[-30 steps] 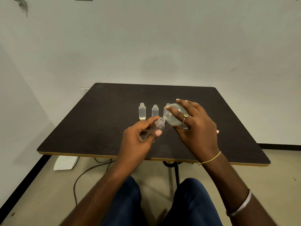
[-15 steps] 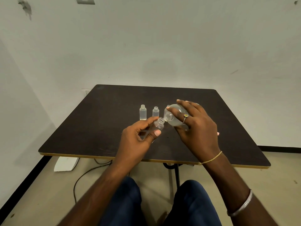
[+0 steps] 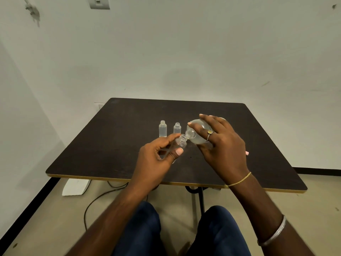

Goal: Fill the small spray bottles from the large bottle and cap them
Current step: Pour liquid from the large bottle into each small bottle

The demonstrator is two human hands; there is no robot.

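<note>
My left hand (image 3: 156,159) grips a small clear bottle (image 3: 180,143), uncapped and tilted with its mouth up and to the right. Gripped in my right hand (image 3: 221,150), the large clear bottle (image 3: 196,133) lies tipped on its side, its open mouth right at the small bottle's mouth. Two more small uncapped bottles stand upright on the dark table (image 3: 110,145) behind my hands: one (image 3: 162,128) holding clear liquid, the other (image 3: 177,128) just right of it. My right hand hides most of the large bottle.
A small pink object (image 3: 246,153) peeks out on the table behind my right hand. Under the table lie a white block (image 3: 75,187) and a dark cable (image 3: 97,198) on the floor. My knees sit below the table's front edge.
Both hands keep the same grips and the two bottle mouths stay together. The view has tilted up slightly; nothing else has moved.
</note>
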